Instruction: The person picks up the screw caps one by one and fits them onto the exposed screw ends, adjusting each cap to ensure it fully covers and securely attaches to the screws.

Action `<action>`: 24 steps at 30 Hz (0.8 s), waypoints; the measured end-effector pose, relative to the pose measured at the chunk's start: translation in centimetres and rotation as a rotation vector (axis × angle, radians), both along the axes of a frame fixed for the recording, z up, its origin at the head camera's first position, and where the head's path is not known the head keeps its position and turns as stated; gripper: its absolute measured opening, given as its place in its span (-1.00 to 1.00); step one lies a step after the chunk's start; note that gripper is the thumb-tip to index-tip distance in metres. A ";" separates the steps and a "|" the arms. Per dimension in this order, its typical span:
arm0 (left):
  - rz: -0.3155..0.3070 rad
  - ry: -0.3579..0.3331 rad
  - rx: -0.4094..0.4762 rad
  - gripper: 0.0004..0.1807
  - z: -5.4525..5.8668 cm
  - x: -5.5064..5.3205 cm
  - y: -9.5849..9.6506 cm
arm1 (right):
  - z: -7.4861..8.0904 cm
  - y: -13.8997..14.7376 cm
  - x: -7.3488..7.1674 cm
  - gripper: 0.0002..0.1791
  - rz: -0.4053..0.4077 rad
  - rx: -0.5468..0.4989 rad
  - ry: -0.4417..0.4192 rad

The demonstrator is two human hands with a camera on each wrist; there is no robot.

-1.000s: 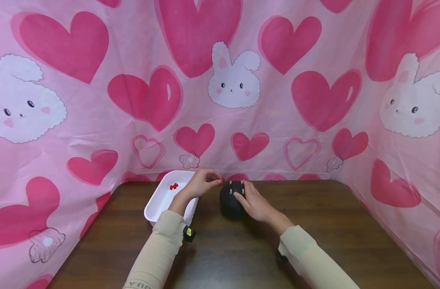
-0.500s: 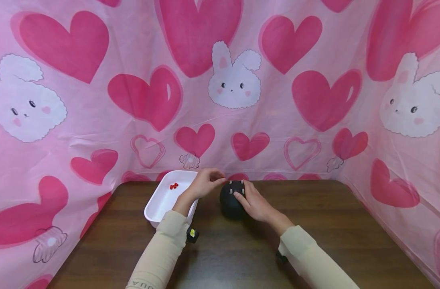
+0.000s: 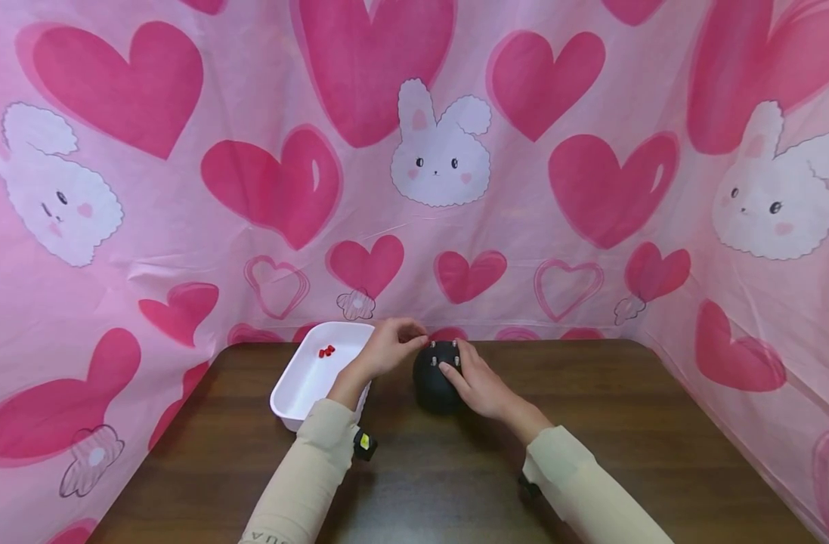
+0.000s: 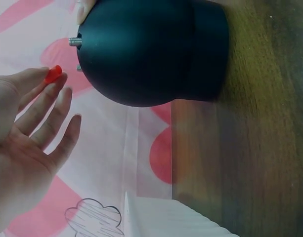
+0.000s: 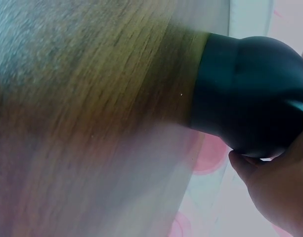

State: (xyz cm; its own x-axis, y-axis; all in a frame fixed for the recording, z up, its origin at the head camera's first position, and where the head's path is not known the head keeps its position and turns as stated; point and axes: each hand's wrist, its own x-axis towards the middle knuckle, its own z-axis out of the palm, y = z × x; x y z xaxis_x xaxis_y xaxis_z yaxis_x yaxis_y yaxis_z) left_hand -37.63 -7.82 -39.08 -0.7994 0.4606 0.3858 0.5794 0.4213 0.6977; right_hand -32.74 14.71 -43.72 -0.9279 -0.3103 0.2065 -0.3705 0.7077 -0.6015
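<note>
A black dome-shaped object (image 3: 437, 389) with a narrower round base stands on the table, several threaded metal studs (image 4: 75, 42) poking out of its top. My right hand (image 3: 485, 387) grips the dome's right side, thumb near the studs. Between thumb and forefinger, my left hand (image 4: 30, 118) pinches a small red cap (image 4: 53, 74), just off the stud ends and apart from them in the left wrist view. The other left fingers spread loosely. In the right wrist view, part of the right hand (image 5: 282, 185) curves round the dome's side.
A white plastic tub (image 3: 285, 393) stands left of the dome, partly behind my left forearm. Several small red caps (image 3: 326, 351) lie inside it. The brown wooden table (image 3: 591, 423) ends at a pink heart-patterned cloth (image 3: 523, 204) behind and at both sides.
My left hand has edged right, bringing the red cap nearer to the studs on the dome. The right hand and the dome hold still.
</note>
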 end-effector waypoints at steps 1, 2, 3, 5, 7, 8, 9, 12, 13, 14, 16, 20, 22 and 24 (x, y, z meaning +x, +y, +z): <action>0.002 0.005 -0.001 -0.84 0.1 0.0 0.1 | 0.0 0.0 0.0 -0.15 -0.001 0.002 0.002; 0.004 0.009 -0.001 -0.85 0.1 0.0 0.1 | 0.0 0.0 0.0 -0.16 -0.001 0.003 0.003; 0.008 0.008 -0.001 -0.85 0.2 0.0 0.2 | 0.0 0.0 0.0 -0.15 -0.003 0.003 0.001; 0.010 0.006 0.002 -0.85 0.3 0.0 0.3 | 0.0 -0.1 -0.1 -0.15 -0.006 0.001 -0.002; 0.006 0.003 0.010 -0.84 0.4 0.0 0.4 | 0.0 -0.1 -0.1 -0.15 -0.008 0.002 -0.008; 0.008 0.000 0.013 -0.84 0.4 0.0 0.5 | 0.0 -0.1 -0.1 -0.15 -0.008 0.001 -0.010; 0.008 -0.001 0.016 -0.84 0.4 0.0 0.5 | 0.0 -0.1 -0.1 -0.15 -0.009 0.002 -0.011; 0.013 -0.004 0.022 -0.83 0.3 -0.1 0.7 | -0.1 -0.2 -0.1 -0.14 -0.011 0.002 -0.012; 0.015 -0.003 0.022 -0.83 0.3 -0.1 0.7 | -0.1 -0.2 -0.1 -0.14 -0.011 0.002 -0.011; 0.019 -0.003 0.022 -0.83 0.2 -0.1 0.8 | -0.2 -0.2 -0.1 -0.15 -0.012 0.003 -0.010; 0.022 -0.005 0.022 -0.82 0.3 -0.1 0.9 | -0.2 -0.2 -0.1 -0.15 -0.014 0.004 -0.009; 0.029 -0.012 0.025 -0.82 0.3 -0.1 1.3 | -0.2 -0.2 -0.1 -0.15 -0.014 0.005 -0.002; 0.030 -0.013 0.027 -0.82 0.3 -0.1 1.5 | -0.2 -0.2 -0.1 -0.15 -0.012 0.006 -0.002; 0.030 -0.014 0.033 -0.82 0.3 -0.1 1.7 | -0.2 -0.2 -0.1 -0.15 -0.010 0.003 0.000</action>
State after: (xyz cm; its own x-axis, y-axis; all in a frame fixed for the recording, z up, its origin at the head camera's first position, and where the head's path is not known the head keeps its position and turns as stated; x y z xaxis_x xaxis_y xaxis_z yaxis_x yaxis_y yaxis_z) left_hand -37.68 -6.11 -38.83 -0.8180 0.4239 0.3888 0.5570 0.4149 0.7194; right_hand -32.80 14.55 -43.91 -0.9311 -0.3013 0.2054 -0.3631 0.7136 -0.5992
